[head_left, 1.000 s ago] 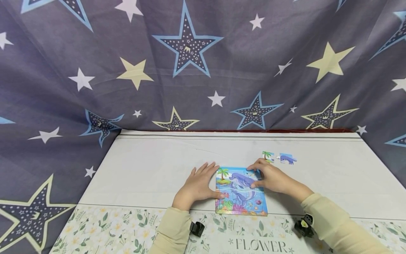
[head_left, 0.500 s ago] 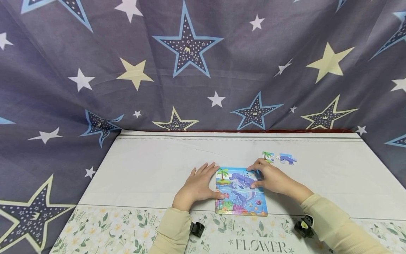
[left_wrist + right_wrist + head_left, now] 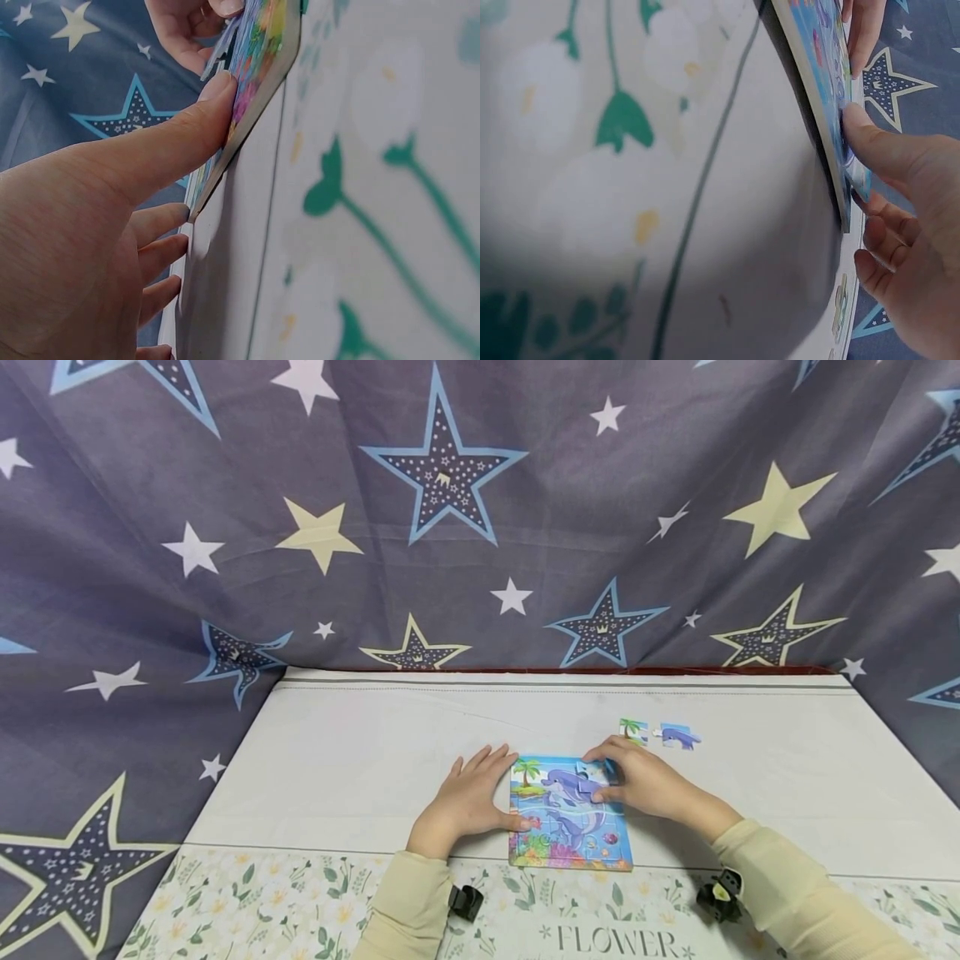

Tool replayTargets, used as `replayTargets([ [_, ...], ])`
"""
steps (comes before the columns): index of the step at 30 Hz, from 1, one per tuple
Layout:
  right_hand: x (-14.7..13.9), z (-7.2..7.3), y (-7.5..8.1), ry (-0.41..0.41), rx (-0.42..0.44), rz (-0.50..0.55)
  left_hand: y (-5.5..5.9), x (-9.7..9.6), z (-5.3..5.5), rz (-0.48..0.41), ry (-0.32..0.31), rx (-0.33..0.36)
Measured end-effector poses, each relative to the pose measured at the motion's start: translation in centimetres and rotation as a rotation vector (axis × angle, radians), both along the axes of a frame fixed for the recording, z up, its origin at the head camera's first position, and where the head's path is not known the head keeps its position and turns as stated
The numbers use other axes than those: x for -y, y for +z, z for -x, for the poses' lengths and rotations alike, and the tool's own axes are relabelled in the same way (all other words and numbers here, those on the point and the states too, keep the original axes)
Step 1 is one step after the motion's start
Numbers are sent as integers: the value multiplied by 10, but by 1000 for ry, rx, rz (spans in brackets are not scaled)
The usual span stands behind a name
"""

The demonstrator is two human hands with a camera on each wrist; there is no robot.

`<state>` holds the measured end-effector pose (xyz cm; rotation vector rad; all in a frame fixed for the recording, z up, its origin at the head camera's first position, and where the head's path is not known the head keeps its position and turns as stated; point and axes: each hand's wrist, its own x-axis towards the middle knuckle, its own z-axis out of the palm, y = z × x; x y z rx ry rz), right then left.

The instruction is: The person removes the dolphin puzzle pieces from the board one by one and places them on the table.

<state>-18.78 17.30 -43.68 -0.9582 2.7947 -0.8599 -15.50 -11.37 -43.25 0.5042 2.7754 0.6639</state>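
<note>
A dolphin jigsaw puzzle [image 3: 564, 852] lies on the table in a shallow square board. My left hand [image 3: 467, 797] rests at its left side, thumb [image 3: 191, 124] pressing on the picture, other fingers spread straight along the edge. At the top right corner my right hand [image 3: 651, 781] pinches a puzzle piece [image 3: 588, 770] between thumb and fingers. That piece is tilted, its edge raised above the neighbouring ones; the right wrist view shows it [image 3: 860, 180] standing off the board. Part of it is hidden by the right fingers.
Beyond the right hand lie two loose pieces, one with a palm tree [image 3: 633, 730] and one with a dolphin [image 3: 678, 736]. A floral cloth [image 3: 285, 893] covers the table's near side. A star-patterned curtain [image 3: 480, 560] hangs behind the table.
The top right piece has tilted up out of the picture in the right hand, showing a gap. Both hands keep nearly the same places.
</note>
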Motion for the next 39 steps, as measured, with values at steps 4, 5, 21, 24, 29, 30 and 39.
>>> replayTargets([
  [4, -1, 2, -1, -11, -16, 51, 0, 0, 0, -5, 1, 4],
  [5, -1, 2, -1, -21, -12, 62, 0, -1, 0, -5, 1, 4],
  [21, -1, 1, 4, -68, 43, 143, 0, 0, 0, 9, -2, 1],
  [24, -2, 2, 2, -71, 43, 145, 1, 0, 0, 10, -6, 0],
  [29, -3, 2, 0, -75, 49, 161, 1, 0, 0, 8, -5, 4],
  [30, -3, 2, 0, -76, 50, 165, 2, 0, 0, 10, -5, 5],
  [39, -10, 0, 2, -124, 54, 198, 2, 0, 0, 14, -12, 8],
])
